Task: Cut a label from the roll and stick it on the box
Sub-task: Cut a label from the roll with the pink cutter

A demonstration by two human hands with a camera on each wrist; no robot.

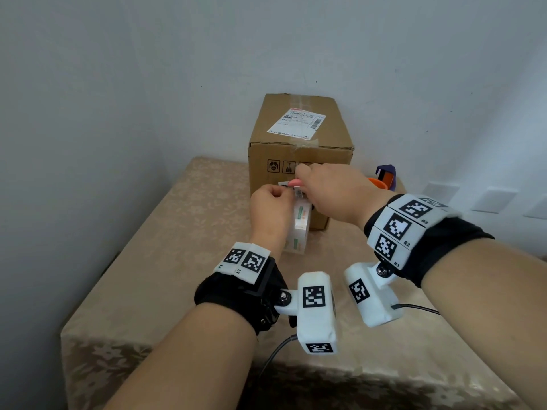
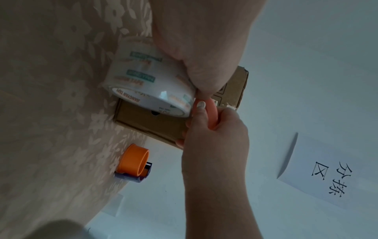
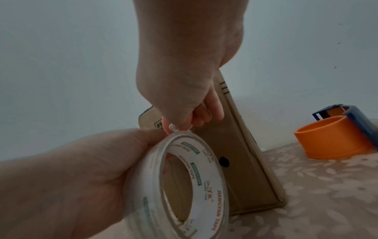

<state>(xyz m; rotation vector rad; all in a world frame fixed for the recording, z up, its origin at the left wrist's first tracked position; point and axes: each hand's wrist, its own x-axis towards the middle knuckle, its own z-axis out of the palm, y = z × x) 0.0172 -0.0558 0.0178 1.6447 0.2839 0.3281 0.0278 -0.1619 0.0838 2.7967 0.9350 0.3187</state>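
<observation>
Wrist-mounted cameras (image 1: 316, 309) sit nearest the lens, one strapped under each forearm, cables trailing toward the table (image 1: 154, 261) edge.

Left hand (image 1: 270, 207): fingers curled round the roll (image 1: 299, 229), thumb and forefinger pinched at its top where a printed strip (image 1: 288, 184) comes off. Roll is held on edge, clear of the cloth, just in front of the box (image 1: 302, 137); judged so the free end is presented at working height and kept taut for the cut.

Right hand (image 1: 328, 190): fingers closed round a pink-orange handle (image 1: 295, 182), taken to be scissors; blades not visible in any view. It meets the left hand at the strip, knuckles close to the box's front face. Whether it touches the cardboard cannot be told.

Box stands upright at the table's far side against the wall, one shipping label (image 1: 299, 122) already on its top. Right of it, partly hidden by the right hand, an orange and blue tape dispenser (image 1: 384, 177) stands unused.

View differences: left wrist view shows the handle loop (image 2: 211, 113) with fingers through it, the head view only a sliver. Right wrist view looks through the roll's core (image 3: 180, 186) and shows left-hand fingers wrapping the rim. Head view alone shows the box top.

Judgement: cut in progress or about to start; nothing stuck yet.
</observation>
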